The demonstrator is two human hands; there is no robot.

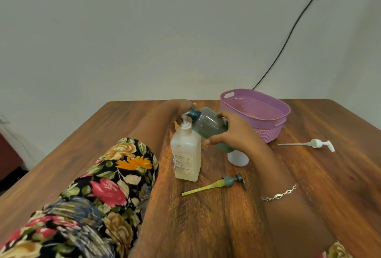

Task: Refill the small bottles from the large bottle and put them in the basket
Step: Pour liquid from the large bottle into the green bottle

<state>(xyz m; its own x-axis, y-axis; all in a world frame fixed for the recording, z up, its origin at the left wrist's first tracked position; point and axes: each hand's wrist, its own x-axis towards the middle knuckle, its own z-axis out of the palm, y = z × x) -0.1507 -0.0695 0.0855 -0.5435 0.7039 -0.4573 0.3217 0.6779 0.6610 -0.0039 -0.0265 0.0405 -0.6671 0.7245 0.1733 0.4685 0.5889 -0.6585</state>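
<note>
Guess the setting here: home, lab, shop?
Probably a plain home or office room, not a lab: a wooden table before a bare wall, a loose black cable, and a purple plastic basket.

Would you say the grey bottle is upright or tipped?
Tipped: the right hand holds the grey bottle slanted, mouth at the large bottle's pump.
</note>
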